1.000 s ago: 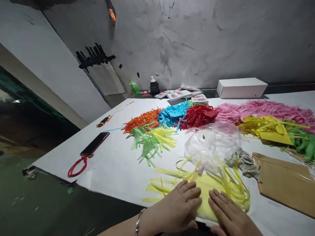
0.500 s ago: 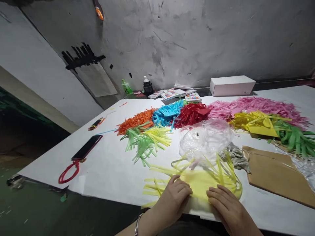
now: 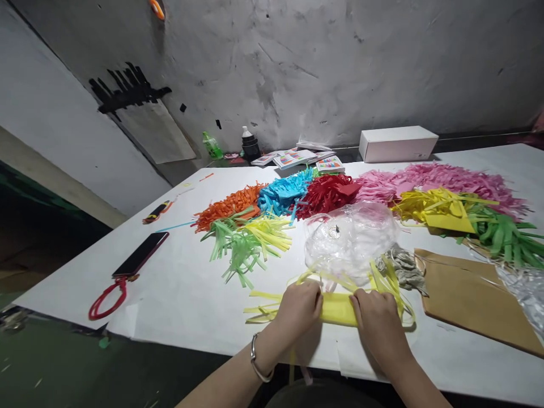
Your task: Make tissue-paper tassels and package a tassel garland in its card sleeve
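A pale yellow fringed tissue paper (image 3: 339, 309) lies near the table's front edge, its middle now a narrow folded band with cut strips fanning out to both sides. My left hand (image 3: 300, 306) is closed on the left end of this band, and a silver bangle circles that wrist. At the band's other end, my right hand (image 3: 375, 314) grips it with curled fingers. The fingertips of both hands are partly hidden. Just beyond the paper lies a crumpled clear plastic bag (image 3: 352, 238), with a grey string bundle (image 3: 406, 267) to its right.
Fringed tissue bundles in orange (image 3: 232, 207), blue (image 3: 283, 192), red (image 3: 329, 195), pink (image 3: 463, 184), yellow and green lie across the white table (image 3: 170, 306). A phone (image 3: 141, 255) is at left, brown cardboard (image 3: 476, 300) at right, a white box (image 3: 397, 144) against the wall.
The yellow paper's middle has gone from a wide flat sheet to a narrower band. Both hands have moved from lying on it to gripping it, slightly farther from the table edge.
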`<state>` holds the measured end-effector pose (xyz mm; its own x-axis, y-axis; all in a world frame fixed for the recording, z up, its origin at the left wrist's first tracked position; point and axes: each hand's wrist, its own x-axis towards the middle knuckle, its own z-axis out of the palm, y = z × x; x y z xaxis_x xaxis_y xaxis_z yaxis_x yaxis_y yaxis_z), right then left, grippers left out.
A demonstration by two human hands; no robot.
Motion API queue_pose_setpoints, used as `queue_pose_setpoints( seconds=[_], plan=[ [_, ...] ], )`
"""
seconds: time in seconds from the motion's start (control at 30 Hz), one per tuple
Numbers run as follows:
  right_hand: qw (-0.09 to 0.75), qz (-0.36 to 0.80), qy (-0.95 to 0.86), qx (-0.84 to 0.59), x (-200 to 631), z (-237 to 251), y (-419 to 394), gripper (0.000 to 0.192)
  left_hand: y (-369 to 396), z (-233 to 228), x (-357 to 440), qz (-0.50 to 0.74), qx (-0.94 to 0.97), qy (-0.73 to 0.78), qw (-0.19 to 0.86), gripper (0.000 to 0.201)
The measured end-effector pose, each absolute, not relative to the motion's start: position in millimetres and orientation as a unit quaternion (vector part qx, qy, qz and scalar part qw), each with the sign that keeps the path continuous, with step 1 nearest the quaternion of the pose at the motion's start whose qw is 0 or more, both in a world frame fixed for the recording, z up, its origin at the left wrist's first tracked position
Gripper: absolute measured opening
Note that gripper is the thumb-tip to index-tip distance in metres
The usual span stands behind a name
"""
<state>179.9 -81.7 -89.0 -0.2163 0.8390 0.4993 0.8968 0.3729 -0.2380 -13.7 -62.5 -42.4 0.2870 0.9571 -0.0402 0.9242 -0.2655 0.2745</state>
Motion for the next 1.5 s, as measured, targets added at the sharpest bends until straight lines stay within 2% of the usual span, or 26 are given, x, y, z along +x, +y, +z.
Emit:
queue_pose_setpoints(
  seconds=[0.13, 0.23, 0.43, 0.6, 0.73, 0.83, 0.87, 1.07, 1.3, 1.5],
  plan=[
    [0.283, -0.071, -0.769, -0.569, 181.5, -82.7, -80.1, 0.022, -58.6, -43.2, -14.6, 0.046, 0.79, 0.6, 0.113, 0.018],
    [0.314, -0.087, -0.76, -0.562, 185.4, -75.4, -86.6, 0.015, -58.1, -44.0, -14.5, 0.038, 0.792, 0.599, 0.111, 0.017],
    [0.344, -0.047, -0.863, -0.367, 186.5, -81.4, -102.3, 0.02, -54.0, -47.6, -17.4, 0.041, 0.794, 0.596, 0.113, 0.018],
    [0.356, -0.054, -0.86, -0.362, 181.5, -92.2, -99.9, 0.028, -62.9, -37.6, -25.0, 0.069, 0.79, 0.603, 0.087, 0.016],
    [0.368, -0.028, -0.847, -0.382, 176.5, -86.8, -98.8, 0.026, -85.6, -36.9, -25.2, 0.152, 0.867, 0.472, 0.055, 0.021],
    [0.356, -0.006, -0.852, -0.385, 171.0, -83.3, -100.8, 0.019, -95.9, -51.8, -21.8, 0.165, 0.904, 0.393, 0.038, 0.006],
    [0.349, -0.004, -0.854, -0.385, 170.1, -83.4, -101.2, 0.017, -97.0, -57.8, -21.1, 0.165, 0.905, 0.39, 0.037, 0.008],
    [0.319, -0.009, -0.854, -0.411, 188.8, -84.5, -97.3, 0.031, -95.8, -73.1, -28.3, 0.184, 0.879, 0.431, 0.082, 0.013],
    [0.261, -0.02, -0.836, -0.482, 191.2, -77.8, -85.2, 0.032, -95.3, -54.1, -24.3, 0.09, 0.808, 0.577, 0.085, 0.02],
    [0.24, -0.063, -0.811, -0.53, 180.3, -77.6, -76.3, 0.031, -87.2, -48.3, -17.3, 0.061, 0.792, 0.604, 0.072, 0.022]
  ],
)
